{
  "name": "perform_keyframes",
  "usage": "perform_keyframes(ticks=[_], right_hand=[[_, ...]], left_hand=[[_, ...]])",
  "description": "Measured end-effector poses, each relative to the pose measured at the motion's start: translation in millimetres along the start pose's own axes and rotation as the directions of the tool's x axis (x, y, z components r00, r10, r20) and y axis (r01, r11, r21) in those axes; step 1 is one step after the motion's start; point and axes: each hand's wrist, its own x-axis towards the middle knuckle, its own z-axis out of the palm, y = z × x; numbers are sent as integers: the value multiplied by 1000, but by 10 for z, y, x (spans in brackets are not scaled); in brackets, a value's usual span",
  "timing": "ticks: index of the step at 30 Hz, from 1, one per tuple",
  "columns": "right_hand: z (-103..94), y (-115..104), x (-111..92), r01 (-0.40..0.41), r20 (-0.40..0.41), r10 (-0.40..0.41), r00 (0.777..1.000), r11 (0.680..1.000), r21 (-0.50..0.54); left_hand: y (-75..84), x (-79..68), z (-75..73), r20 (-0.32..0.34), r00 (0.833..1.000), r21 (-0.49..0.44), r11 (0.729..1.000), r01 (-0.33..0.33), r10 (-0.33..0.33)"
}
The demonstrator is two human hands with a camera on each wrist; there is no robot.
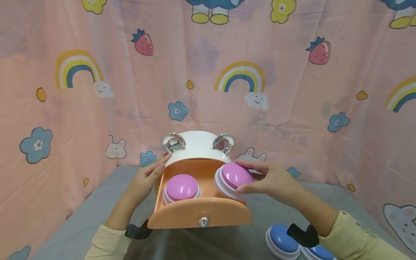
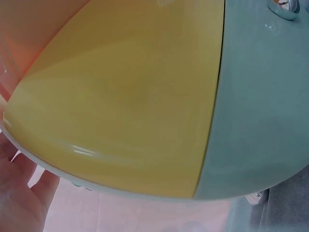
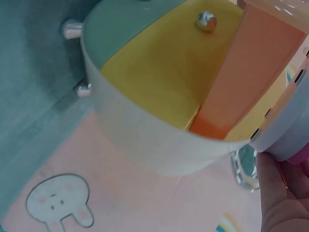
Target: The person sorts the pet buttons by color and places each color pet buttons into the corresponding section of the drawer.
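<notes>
Pink button [image 1: 236,176] in pinching right grip [image 1: 271,180], left grip [image 1: 146,180] straight-fingered against cabinet [image 1: 199,145], second button [image 1: 182,187] in drawer [image 1: 178,216].

The white cabinet [image 1: 199,144] has a rounded top, its orange drawer [image 1: 182,216] pulled out. The left hand [image 1: 144,182] rests against the cabinet's side; the right hand [image 1: 271,180] pinches a tilted pink-domed button [image 1: 236,175] at the drawer's right. I see a second button [image 1: 182,187] sitting inside, left.

- This was a cloth-lined nook, the wider room hidden.
- Pink cloth [image 1: 286,76] printed with rainbows [image 1: 78,59] hung behind and beside the grey table [image 1: 97,206].
</notes>
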Motion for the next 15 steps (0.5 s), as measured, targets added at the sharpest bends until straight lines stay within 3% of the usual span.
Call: perform_keyframes(ticks=[15], right_hand=[[177, -115, 120, -5, 10, 5, 1000, 1000, -14]], left_hand=[[-8, 13, -4, -7, 1000, 0, 1000, -3, 3]])
